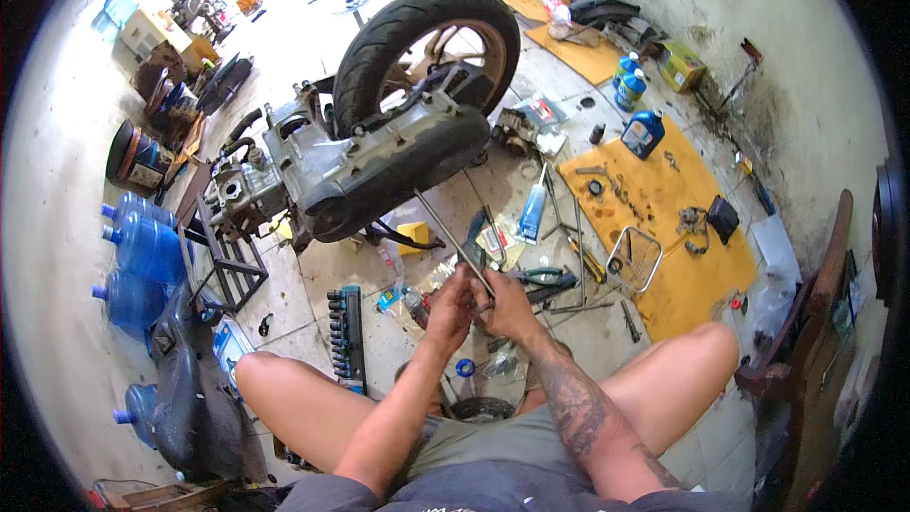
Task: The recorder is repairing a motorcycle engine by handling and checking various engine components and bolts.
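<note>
My left hand (449, 313) and my right hand (508, 307) are close together in front of me. Both are closed around the near end of a long, slim metal rod (444, 225); their grip hides that end, so I cannot tell its exact kind. The rod slants up and left, its far tip at the lower edge of a scooter engine's dark casing (408, 171). Attached to this grimy engine (318, 166) is a rear wheel with a black tyre (355, 66). Beyond my right hand lie pliers (545, 277) and a blue-and-white tube (533, 211).
A socket set (347, 337) lies left of my hands, near a black metal stand (232, 270) and blue water jugs (147, 251). On the right, stained yellow cardboard (682, 294) carries small parts and a dark blue bottle (643, 133). A wooden chair (806, 370) stands far right.
</note>
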The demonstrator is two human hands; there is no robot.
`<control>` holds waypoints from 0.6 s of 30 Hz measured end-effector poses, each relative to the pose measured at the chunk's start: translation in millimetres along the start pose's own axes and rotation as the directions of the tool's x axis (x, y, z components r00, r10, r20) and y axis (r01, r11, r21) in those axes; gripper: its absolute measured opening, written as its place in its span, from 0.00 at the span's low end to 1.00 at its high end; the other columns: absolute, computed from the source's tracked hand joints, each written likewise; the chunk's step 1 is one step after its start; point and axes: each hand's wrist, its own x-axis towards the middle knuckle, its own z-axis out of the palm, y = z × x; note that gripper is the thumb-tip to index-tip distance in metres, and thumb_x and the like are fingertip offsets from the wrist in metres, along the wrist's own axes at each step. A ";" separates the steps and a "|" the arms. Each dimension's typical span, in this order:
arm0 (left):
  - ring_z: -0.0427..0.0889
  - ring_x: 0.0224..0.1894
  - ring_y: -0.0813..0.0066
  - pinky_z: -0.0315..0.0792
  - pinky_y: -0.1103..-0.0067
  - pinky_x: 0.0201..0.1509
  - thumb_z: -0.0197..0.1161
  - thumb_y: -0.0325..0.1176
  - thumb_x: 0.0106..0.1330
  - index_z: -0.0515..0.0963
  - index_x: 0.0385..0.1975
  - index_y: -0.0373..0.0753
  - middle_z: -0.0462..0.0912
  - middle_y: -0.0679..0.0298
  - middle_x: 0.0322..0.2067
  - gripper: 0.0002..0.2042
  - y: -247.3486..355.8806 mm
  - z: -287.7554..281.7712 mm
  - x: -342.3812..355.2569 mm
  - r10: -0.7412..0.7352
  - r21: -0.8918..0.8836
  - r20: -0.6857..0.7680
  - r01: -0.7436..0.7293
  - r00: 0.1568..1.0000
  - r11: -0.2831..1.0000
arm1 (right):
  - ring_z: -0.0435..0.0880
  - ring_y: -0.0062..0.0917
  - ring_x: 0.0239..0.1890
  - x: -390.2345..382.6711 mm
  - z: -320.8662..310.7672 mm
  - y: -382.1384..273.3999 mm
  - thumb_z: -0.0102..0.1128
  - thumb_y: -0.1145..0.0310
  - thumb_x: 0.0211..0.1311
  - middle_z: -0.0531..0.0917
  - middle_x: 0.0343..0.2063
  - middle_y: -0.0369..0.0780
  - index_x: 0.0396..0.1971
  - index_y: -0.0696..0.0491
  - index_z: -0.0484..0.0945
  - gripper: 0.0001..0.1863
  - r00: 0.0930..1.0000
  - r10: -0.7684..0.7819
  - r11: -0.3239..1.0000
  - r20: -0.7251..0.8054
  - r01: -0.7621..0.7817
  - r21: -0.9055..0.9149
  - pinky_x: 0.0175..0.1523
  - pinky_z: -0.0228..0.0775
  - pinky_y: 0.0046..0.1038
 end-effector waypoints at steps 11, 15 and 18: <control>0.74 0.52 0.54 0.65 0.64 0.59 0.69 0.32 0.53 0.78 0.40 0.36 0.79 0.54 0.42 0.15 29.8 135.6 14.3 0.598 0.647 0.678 -0.733 0.428 -0.209 | 0.79 0.52 0.34 10.8 -0.3 7.5 0.53 0.73 0.58 0.80 0.28 0.51 0.34 0.60 0.76 0.07 0.944 0.160 0.961 0.288 -0.216 0.172 0.37 0.69 0.46; 0.75 0.50 0.55 0.66 0.63 0.57 0.71 0.36 0.53 0.79 0.39 0.37 0.79 0.55 0.39 0.16 34.4 133.3 11.7 0.434 0.669 0.723 -0.702 0.538 -0.245 | 0.79 0.52 0.35 10.0 -3.4 7.3 0.54 0.75 0.55 0.80 0.29 0.51 0.35 0.60 0.75 0.08 0.944 0.145 0.980 0.295 -0.178 0.089 0.38 0.69 0.46; 0.71 0.57 0.50 0.63 0.59 0.62 0.68 0.48 0.59 0.77 0.47 0.38 0.75 0.51 0.51 0.23 72.0 117.3 -4.6 0.066 0.462 0.880 -0.818 0.470 -0.342 | 0.79 0.52 0.35 -18.4 -11.8 3.6 0.54 0.77 0.53 0.80 0.30 0.51 0.36 0.60 0.74 0.09 0.947 0.159 0.987 0.278 -0.145 -0.070 0.39 0.69 0.46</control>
